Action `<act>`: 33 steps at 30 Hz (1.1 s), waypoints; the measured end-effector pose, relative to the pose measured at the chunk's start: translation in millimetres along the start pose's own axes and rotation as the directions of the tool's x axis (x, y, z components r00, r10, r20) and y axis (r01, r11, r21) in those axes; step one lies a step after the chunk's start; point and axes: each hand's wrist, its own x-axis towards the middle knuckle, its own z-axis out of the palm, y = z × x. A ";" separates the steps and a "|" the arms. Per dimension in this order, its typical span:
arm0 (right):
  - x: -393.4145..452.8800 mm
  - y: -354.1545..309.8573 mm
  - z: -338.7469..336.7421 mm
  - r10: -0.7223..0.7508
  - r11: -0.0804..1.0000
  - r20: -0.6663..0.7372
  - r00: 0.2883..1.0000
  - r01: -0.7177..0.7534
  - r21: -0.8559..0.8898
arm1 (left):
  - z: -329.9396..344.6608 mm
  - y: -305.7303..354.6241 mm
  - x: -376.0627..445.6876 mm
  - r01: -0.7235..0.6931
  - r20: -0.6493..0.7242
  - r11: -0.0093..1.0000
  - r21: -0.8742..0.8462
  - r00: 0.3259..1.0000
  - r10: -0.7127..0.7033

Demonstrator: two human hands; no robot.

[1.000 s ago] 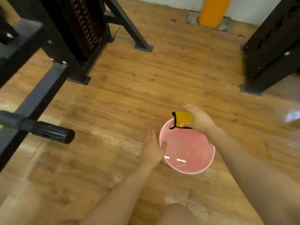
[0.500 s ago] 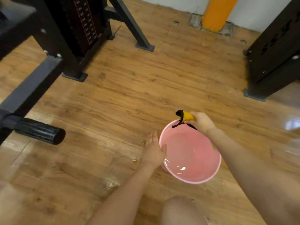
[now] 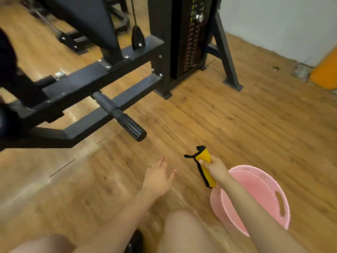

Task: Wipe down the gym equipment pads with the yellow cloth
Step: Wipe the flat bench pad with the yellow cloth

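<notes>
Fingers (image 3: 205,163) of my right hand (image 3: 216,169): wrapped round yellow cloth (image 3: 205,167), rolled, long axis running away from me. Left hand (image 3: 158,177): relaxed, spread, holding nothing. Gym equipment pads (image 3: 102,21): ahead-left, beyond black roller (image 3: 119,115); left hand nearer. Pink basin (image 3: 262,196): contents indiscernible.

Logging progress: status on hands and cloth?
Right hand grips rolled yellow cloth, off pink bucket. Left hand open, empty. No pad contact yet.

A yellow cloth with black edging (image 3: 205,168), rolled into a tube, is held upright at lower centre, above the floor.
</notes>
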 end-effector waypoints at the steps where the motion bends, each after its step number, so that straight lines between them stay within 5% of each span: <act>1: 0.2 -10.0 18.6 -0.030 0.999 0.070 0.997 0.032 -0.034 | -6.7 -15.6 -11.3 0.046 -0.042 0.999 0.001 0.998 -0.046; 6: -22.6 -72.1 109.9 -0.195 0.969 0.349 0.917 0.235 -0.074 | -32.4 -81.6 -89.1 0.269 -0.262 0.961 -0.057 0.925 -0.275; 11: -92.2 -135.1 173.4 -0.320 0.878 0.572 0.756 0.463 -0.121 | -82.7 -124.7 -179.2 0.443 -0.490 0.883 -0.155 0.742 -0.458; 15: -135.5 -175.7 224.3 -0.405 0.789 0.633 0.660 0.602 -0.123 | -129.0 -161.5 -219.9 0.473 -0.641 0.860 -0.191 0.603 -0.475; 19: -155.7 -211.5 285.6 -0.527 0.710 0.587 0.615 0.698 -0.093 | -174.6 -218.0 -249.5 0.449 -0.710 0.872 -0.194 0.549 -0.440; 24: -161.5 -270.8 349.8 -0.626 0.700 0.377 0.683 0.705 -0.115 | -240.6 -296.9 -255.7 0.498 -0.724 0.864 -0.067 0.572 -0.386; 28: -148.3 -325.0 392.2 -0.745 0.633 0.147 0.651 0.759 -0.153 | -281.0 -349.4 -228.0 0.461 -0.671 0.882 0.100 0.686 -0.282; 33: -122.2 -351.9 437.9 -0.784 0.468 0.220 0.580 0.787 -0.402 | -296.8 -386.1 -200.3 0.406 -0.546 0.898 0.167 0.797 -0.259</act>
